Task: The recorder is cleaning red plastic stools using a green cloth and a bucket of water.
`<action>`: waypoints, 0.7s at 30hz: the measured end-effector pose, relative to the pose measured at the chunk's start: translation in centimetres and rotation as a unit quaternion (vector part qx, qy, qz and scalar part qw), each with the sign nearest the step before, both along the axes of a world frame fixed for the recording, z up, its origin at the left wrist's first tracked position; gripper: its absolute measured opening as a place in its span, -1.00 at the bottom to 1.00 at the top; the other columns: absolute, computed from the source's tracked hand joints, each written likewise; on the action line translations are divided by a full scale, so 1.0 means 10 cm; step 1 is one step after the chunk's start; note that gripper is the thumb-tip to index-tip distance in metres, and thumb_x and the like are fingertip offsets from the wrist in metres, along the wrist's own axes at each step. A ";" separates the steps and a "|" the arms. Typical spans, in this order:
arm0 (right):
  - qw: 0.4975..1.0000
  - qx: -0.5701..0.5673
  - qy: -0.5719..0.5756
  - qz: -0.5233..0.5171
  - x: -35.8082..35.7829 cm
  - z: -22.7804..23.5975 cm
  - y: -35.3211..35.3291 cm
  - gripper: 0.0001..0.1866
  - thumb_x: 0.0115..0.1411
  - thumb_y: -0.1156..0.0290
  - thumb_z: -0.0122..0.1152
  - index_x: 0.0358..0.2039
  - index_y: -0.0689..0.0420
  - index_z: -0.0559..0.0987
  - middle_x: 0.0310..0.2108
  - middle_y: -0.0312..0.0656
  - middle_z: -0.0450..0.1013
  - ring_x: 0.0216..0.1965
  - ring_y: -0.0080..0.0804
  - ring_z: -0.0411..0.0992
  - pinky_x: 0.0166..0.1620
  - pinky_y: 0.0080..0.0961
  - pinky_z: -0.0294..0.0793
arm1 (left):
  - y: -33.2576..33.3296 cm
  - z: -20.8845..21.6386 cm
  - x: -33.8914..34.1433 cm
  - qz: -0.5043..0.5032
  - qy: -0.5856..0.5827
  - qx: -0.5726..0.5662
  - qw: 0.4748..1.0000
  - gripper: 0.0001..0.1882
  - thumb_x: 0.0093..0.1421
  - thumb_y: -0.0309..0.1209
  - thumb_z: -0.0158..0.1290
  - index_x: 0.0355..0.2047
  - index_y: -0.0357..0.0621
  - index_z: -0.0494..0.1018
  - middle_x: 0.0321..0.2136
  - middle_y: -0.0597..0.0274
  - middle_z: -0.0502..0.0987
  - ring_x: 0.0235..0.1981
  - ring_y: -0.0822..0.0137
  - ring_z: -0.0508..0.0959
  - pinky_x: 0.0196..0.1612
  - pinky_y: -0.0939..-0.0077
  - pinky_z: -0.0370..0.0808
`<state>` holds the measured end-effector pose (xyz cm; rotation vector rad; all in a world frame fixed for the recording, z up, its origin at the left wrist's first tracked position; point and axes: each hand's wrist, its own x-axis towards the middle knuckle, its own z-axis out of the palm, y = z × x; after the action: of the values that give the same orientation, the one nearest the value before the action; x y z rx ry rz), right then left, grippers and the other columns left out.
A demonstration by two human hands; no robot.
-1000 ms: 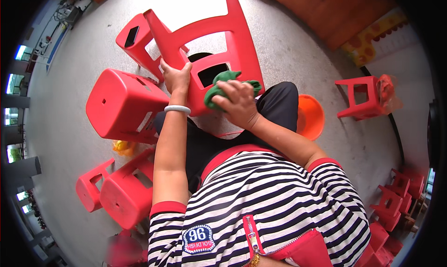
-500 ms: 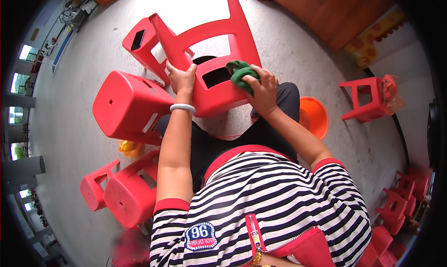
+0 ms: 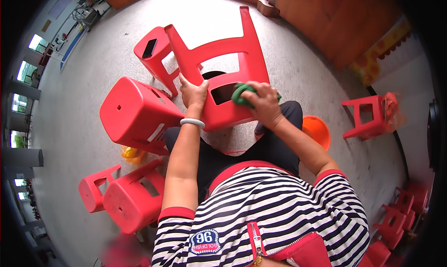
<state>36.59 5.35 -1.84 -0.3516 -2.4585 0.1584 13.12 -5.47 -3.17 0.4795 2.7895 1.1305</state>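
A red plastic stool (image 3: pixel 228 117) lies tipped in front of my knees, its legs pointing away from me and its seat end toward me. My left hand (image 3: pixel 193 94), with a pale ring on the wrist, grips the stool's left side beside the dark rectangular opening. On the right, my right hand (image 3: pixel 266 102) is closed on a green cloth (image 3: pixel 240 94) and presses it against the stool's side panel, near the right edge of that opening. The cloth is bunched, partly hidden under the fingers.
Left of me stand a large red stool (image 3: pixel 123 111) and, farther off, a red stool with a dark phone-like slab (image 3: pixel 149 48). Lower left are more stools (image 3: pixel 132 204) and a yellow bag (image 3: pixel 132 154). An orange bucket (image 3: pixel 317 131) sits by my right knee; a stool (image 3: pixel 368 116) with a plastic bag stands farther right.
The whole scene sits slightly lower in the picture as the view shifts. My right hand with the green cloth has shifted slightly on the stool panel; my left hand keeps its grip.
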 end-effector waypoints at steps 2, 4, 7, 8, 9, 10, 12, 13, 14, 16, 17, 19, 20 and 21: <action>0.997 -0.050 0.048 -0.018 -0.05 0.02 0.25 -0.57 -0.05 0.39 0.41 -0.11 -0.16 0.56 0.06 -0.24 0.42 0.03 -0.11 0.40 0.08 -0.17 0.29 | 0.01 0.00 0.02 -0.003 0.028 -0.005 1.000 0.16 -0.12 -0.05 0.25 0.43 -0.07 -0.11 0.10 -0.43 0.38 0.05 -0.30 0.50 0.15 -0.01 0.45; 0.991 -0.085 0.100 -0.012 -0.20 0.08 0.53 -0.59 -0.02 0.41 0.41 -0.11 -0.11 0.56 0.01 -0.21 0.45 0.02 -0.09 0.40 0.09 -0.17 0.30 | -0.01 -0.03 0.00 0.003 0.045 0.006 0.999 0.16 -0.11 -0.04 0.25 0.43 -0.03 -0.11 0.08 -0.42 0.39 0.03 -0.29 0.51 0.14 -0.02 0.45; 0.971 -0.135 0.188 -0.059 -0.47 0.29 0.89 -0.66 0.07 0.38 0.40 -0.11 0.00 0.57 -0.12 -0.16 0.51 -0.01 -0.12 0.41 0.10 -0.20 0.30 | -0.06 -0.01 -0.03 0.017 0.001 -0.002 1.000 0.15 -0.12 -0.05 0.25 0.43 0.00 -0.10 0.06 -0.38 0.42 0.02 -0.27 0.52 0.13 -0.02 0.46; 0.967 -0.135 0.197 -0.083 -0.59 0.35 1.01 -0.67 0.08 0.36 0.40 -0.12 -0.01 0.57 -0.13 -0.16 0.52 -0.02 -0.13 0.42 0.10 -0.22 0.30 | -0.07 -0.01 -0.05 0.022 0.003 -0.001 1.000 0.15 -0.12 -0.05 0.25 0.43 0.00 -0.10 0.06 -0.38 0.42 0.02 -0.27 0.52 0.13 -0.02 0.46; 0.968 -0.113 0.202 -0.098 -0.73 0.37 1.12 -0.68 0.10 0.34 0.39 -0.11 0.00 0.58 -0.14 -0.17 0.52 -0.03 -0.14 0.42 0.10 -0.23 0.30 | -0.07 -0.02 -0.05 0.019 0.007 0.006 1.000 0.15 -0.13 -0.06 0.25 0.43 -0.01 -0.10 0.05 -0.37 0.42 0.02 -0.26 0.52 0.13 -0.01 0.46; 0.967 -0.088 0.207 -0.116 -0.86 0.38 1.26 -0.68 0.12 0.32 0.38 -0.10 0.00 0.58 -0.15 -0.17 0.53 -0.03 -0.14 0.42 0.10 -0.25 0.30 | -0.05 -0.02 -0.04 0.012 0.010 0.014 1.000 0.16 -0.13 -0.06 0.26 0.42 -0.02 -0.09 0.05 -0.37 0.42 0.02 -0.25 0.53 0.12 -0.01 0.47; 0.966 -0.108 0.194 -0.131 -1.19 0.32 1.36 -0.64 0.14 0.17 0.36 -0.05 -0.07 0.58 -0.08 -0.17 0.51 0.00 -0.12 0.41 0.09 -0.15 0.33 | -0.05 -0.05 -0.03 0.011 0.031 0.008 0.999 0.15 -0.14 -0.06 0.26 0.41 -0.08 -0.07 0.02 -0.38 0.43 0.00 -0.24 0.53 0.12 0.03 0.48; 0.961 -0.148 0.091 -0.214 -1.36 0.31 1.31 -0.61 0.14 0.10 0.35 -0.03 -0.13 0.58 -0.04 -0.16 0.49 0.03 -0.10 0.40 0.08 -0.09 0.35 | -0.03 -0.04 -0.01 0.011 0.029 0.006 1.000 0.16 -0.14 -0.06 0.26 0.42 -0.09 -0.07 0.02 -0.38 0.43 0.00 -0.24 0.54 0.12 0.04 0.48; 0.938 -0.186 -0.014 -0.292 -1.52 0.31 1.24 -0.57 0.13 0.02 0.34 0.00 -0.19 0.57 0.01 -0.16 0.47 0.05 -0.07 0.39 0.07 -0.03 0.36 | -0.02 -0.02 0.00 0.010 0.027 0.004 1.000 0.16 -0.14 -0.06 0.26 0.42 -0.09 -0.07 0.02 -0.38 0.43 0.00 -0.24 0.54 0.12 0.04 0.48; 0.956 -0.076 -0.030 -0.283 -1.76 0.23 1.11 -0.57 0.15 -0.04 0.29 0.02 -0.27 0.56 -0.03 -0.20 0.45 0.06 -0.11 0.39 0.03 -0.01 0.37 | -0.03 -0.01 -0.03 0.011 0.024 -0.001 1.000 0.17 -0.14 -0.07 0.26 0.42 -0.10 -0.08 0.01 -0.39 0.43 0.00 -0.24 0.54 0.12 0.05 0.48; 0.964 -0.060 -0.036 -0.256 -1.89 0.24 0.99 -0.60 0.17 -0.02 0.26 0.01 -0.27 0.56 -0.05 -0.22 0.45 0.04 -0.13 0.40 0.01 0.00 0.36 | -0.06 -0.01 -0.05 0.014 0.021 -0.006 1.000 0.17 -0.14 -0.08 0.26 0.42 -0.11 -0.09 0.01 -0.39 0.43 0.00 -0.24 0.53 0.12 0.06 0.48; 0.976 -0.047 -0.064 -0.201 -2.16 0.27 0.71 -0.66 0.21 0.03 0.19 -0.01 -0.24 0.57 -0.07 -0.26 0.45 0.01 -0.16 0.42 -0.03 0.01 0.35 | -0.04 -0.01 -0.03 0.010 0.020 -0.010 1.000 0.19 -0.14 -0.05 0.28 0.43 -0.10 -0.09 0.01 -0.40 0.43 -0.01 -0.25 0.54 0.10 0.03 0.48; 0.980 -0.049 -0.084 -0.174 -2.30 0.29 0.57 -0.68 0.22 0.06 0.16 -0.03 -0.23 0.57 -0.07 -0.27 0.46 -0.01 -0.17 0.43 -0.05 0.01 0.34 | -0.01 0.00 -0.03 0.002 0.021 -0.010 1.000 0.20 -0.14 -0.02 0.30 0.43 -0.08 -0.09 0.01 -0.41 0.43 -0.03 -0.25 0.54 0.09 0.01 0.49; 0.987 -0.028 -0.062 -0.146 -2.43 0.29 0.35 -0.68 0.21 0.04 0.20 -0.04 -0.23 0.57 -0.10 -0.28 0.48 -0.04 -0.18 0.45 -0.08 -0.03 0.35 | -0.01 -0.01 -0.04 -0.004 0.023 -0.010 1.000 0.20 -0.14 -0.02 0.30 0.43 -0.08 -0.09 0.01 -0.41 0.43 -0.03 -0.25 0.54 0.09 0.01 0.49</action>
<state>12.28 8.88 1.08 -0.7610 -2.4932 0.0831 12.75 -5.62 -3.29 0.5217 2.8321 1.1030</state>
